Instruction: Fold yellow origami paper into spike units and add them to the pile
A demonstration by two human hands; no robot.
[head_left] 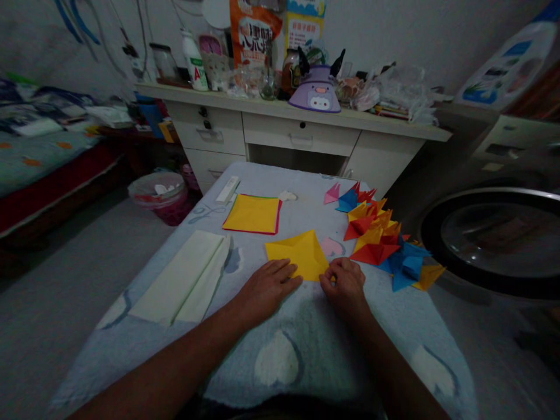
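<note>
A yellow sheet of origami paper [301, 251], partly folded with raised creases, lies on the cloth-covered table in front of me. My left hand [272, 283] rests flat on its lower left edge, fingers stretched out. At the lower right corner, my right hand [345, 283] pinches the paper between thumb and bent fingers. Beyond it sits a stack of square paper [252, 214], yellow on top with red and green edges showing. Several folded paper cranes [376, 233] in red, yellow, blue and pink are grouped at the right side of the table.
Folded pale paper [181, 277] lies on the left of the table [280, 356], and a white box [228, 189] near its far left corner. A lined bin [161, 195] stands left on the floor. Behind is a cluttered desk [301, 131]; a washing machine [494, 233] stands right.
</note>
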